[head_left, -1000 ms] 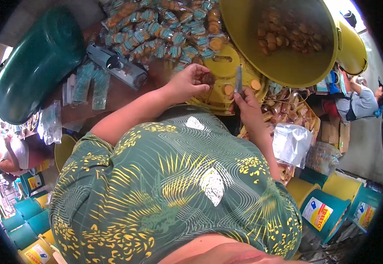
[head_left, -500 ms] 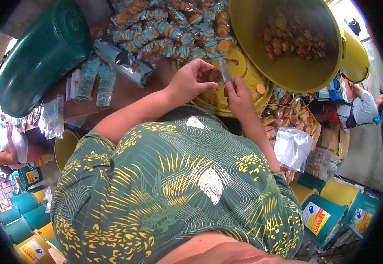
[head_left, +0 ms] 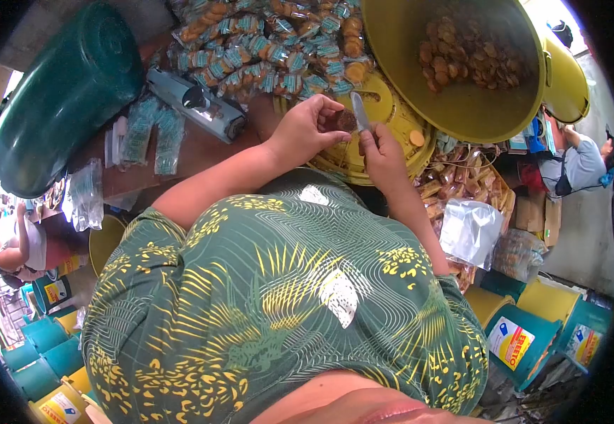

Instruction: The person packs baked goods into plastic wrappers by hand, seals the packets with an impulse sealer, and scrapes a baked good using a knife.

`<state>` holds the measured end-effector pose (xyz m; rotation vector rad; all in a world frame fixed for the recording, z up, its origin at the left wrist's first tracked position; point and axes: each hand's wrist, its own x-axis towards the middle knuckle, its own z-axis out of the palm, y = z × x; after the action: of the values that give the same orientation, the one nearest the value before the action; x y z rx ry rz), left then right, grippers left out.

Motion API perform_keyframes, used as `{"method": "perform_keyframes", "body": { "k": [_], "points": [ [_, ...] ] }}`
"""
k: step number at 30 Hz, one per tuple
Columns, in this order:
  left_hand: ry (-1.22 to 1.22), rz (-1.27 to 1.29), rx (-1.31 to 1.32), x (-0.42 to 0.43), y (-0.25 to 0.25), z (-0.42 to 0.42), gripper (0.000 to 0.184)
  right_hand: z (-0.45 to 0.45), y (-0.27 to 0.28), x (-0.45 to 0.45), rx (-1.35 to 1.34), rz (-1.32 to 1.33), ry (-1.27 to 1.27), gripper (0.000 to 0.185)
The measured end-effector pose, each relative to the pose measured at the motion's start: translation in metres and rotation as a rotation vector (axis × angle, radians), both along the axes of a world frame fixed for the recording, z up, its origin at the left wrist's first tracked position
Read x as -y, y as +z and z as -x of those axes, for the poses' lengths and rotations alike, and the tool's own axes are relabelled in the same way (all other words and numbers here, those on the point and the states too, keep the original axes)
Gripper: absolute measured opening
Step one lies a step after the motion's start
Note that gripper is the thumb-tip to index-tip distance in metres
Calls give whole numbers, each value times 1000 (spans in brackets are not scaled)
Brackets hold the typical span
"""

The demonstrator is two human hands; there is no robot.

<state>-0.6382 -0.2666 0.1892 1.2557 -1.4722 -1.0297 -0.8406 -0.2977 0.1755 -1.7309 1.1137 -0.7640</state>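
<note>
My left hand (head_left: 307,128) pinches a dark brown round cookie (head_left: 346,120) between thumb and fingers. In my right hand (head_left: 384,155) is a table knife (head_left: 358,109), its blade pointing up and close beside the cookie; whether the two touch I cannot tell. Both hands are over a yellow round lid (head_left: 381,95) strewn with crumbs. A single pale round cookie (head_left: 417,138) lies on this lid, to the right of my right hand.
Wrapped cookies (head_left: 250,53) pile up behind the lid. A yellow tub (head_left: 455,124) holds loose cookies (head_left: 466,60). At left are a blue-grey device (head_left: 194,106), printed wrappers (head_left: 169,138) and a dark green drum (head_left: 67,99). Packed snacks (head_left: 455,180) and a clear bag (head_left: 471,230) lie right. People work at both sides.
The cookie in my left hand has turned slightly, showing more of its flat face. The knife has barely moved. At the left, the other person's arm has shifted.
</note>
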Motion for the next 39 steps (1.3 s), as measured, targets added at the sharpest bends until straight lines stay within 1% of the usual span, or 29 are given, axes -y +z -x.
{"method": "perform_keyframes", "body": {
  "k": [3, 6, 9, 12, 15, 18, 21, 24, 27, 30, 33, 39],
  "points": [
    [-8, -11, -196, 1, 0, 4, 44, -2, -10, 1, 33, 92, 43, 13],
    [9, -7, -72, -1, 3, 3, 44, -1, -9, -1, 79, 16, 31, 13],
    [-5, -14, -14, -3, 9, 4, 49, 0, -8, 0, 17, 36, 37, 22],
    [-15, -90, -96, 0, 5, 2, 49, -1, 2, -6, -33, 18, 80, 22],
    [-19, -13, -79, 3, -2, 3, 48, 0, -4, -2, 11, 27, 30, 21],
    [-20, 19, -1, 5, -9, 1, 47, 4, -4, -2, -82, 47, 79, 22],
    [-22, -19, -49, 5, -6, 1, 48, 3, 6, -5, 5, -37, 69, 22],
    [-10, -48, 18, 3, 3, 2, 48, 6, -3, -2, -72, 34, 103, 22],
    [0, -36, 71, 3, -1, 1, 48, 12, 0, 2, -116, -43, 79, 23],
    [-7, -11, 9, 5, -2, 0, 48, 13, 7, 0, -132, 27, 165, 24],
    [-18, -54, -8, 3, 1, 0, 48, 15, 4, 2, -138, -3, 173, 25],
    [-37, -18, 63, 4, -2, -3, 44, 18, 6, 2, -170, 6, 215, 24]
  ]
}}
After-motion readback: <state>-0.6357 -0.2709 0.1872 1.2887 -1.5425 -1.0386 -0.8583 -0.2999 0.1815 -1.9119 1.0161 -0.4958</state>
